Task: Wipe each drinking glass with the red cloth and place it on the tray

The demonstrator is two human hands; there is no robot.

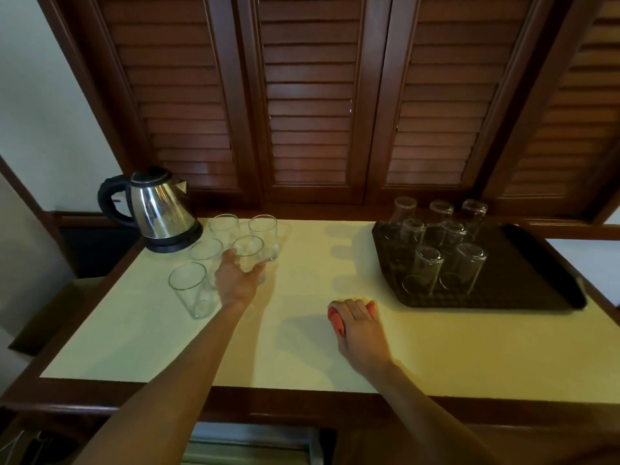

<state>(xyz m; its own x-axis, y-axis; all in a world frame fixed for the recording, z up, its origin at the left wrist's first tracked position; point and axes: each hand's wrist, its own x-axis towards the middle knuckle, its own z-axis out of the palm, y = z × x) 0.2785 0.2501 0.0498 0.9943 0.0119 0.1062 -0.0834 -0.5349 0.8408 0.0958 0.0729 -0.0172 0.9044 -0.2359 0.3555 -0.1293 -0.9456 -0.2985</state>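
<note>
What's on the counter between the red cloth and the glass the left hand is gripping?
Head view: nothing, only bare countertop between red cloth and gripped glass.

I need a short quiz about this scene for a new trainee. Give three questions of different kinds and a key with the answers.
1. True or false: the glasses on the tray stand upside down.
2. Multiple choice: what is the left hand doing? A) resting flat on the counter B) gripping a glass in the group beside the kettle C) lifting the kettle
3. Fill in: the right hand rests on the ______, which lies on the counter in front of the tray.

Key: 1. True: all seven show their bases upward. 2. B. 3. red cloth.
</note>
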